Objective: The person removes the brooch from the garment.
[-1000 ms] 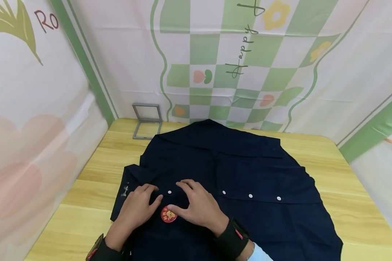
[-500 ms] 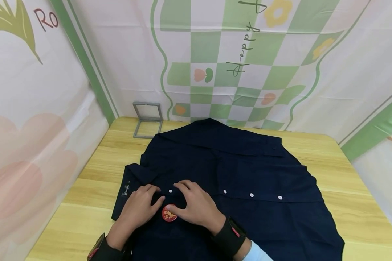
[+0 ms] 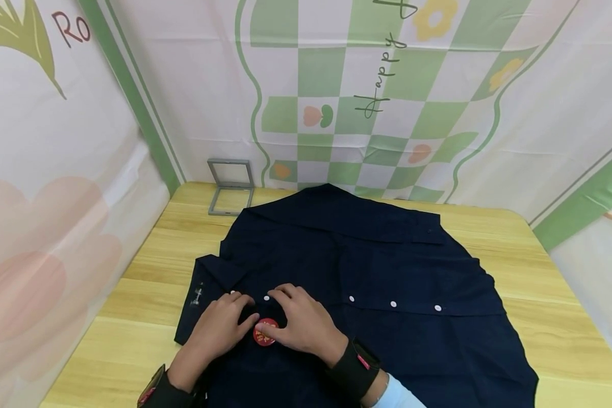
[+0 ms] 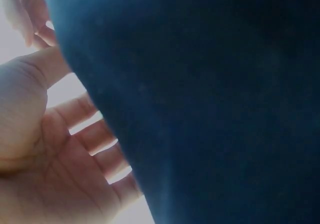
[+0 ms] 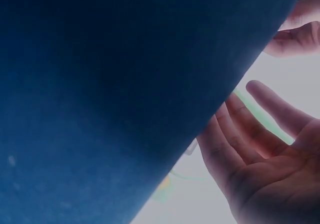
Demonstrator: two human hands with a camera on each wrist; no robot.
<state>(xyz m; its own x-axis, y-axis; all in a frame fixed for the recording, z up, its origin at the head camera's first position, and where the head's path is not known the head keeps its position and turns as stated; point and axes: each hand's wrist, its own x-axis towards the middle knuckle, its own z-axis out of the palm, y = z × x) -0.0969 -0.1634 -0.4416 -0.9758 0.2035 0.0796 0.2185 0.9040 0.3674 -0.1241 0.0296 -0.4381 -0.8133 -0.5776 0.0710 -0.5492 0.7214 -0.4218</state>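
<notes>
A dark navy shirt (image 3: 398, 266) with white buttons lies spread before me. A round red badge (image 3: 263, 339) with yellow markings is on its front. My right hand (image 3: 306, 323) reaches over the cloth, its thumb overlapping the badge and its fingertips near a white button (image 3: 267, 298). To its left, my left hand (image 3: 218, 324) has its thumb tip just beside the badge and its fingers by another button (image 3: 232, 292). Both wrist views show gently bent fingers along the dark cloth, which hides the left fingertips (image 4: 122, 184) and part of the right fingers (image 5: 215, 139).
The shirt covers much of a wood-grain table (image 3: 148, 283). A grey hinged frame (image 3: 230, 187) stands unfolded at the back left, against a patterned cloth wall (image 3: 194, 96). Another printed cloth wall (image 3: 56, 238) runs along the left side.
My left fingers have drawn back slightly, uncovering a white button beside them. The right hand has shifted a little left, and the badge's markings look turned. The shirt stays in place.
</notes>
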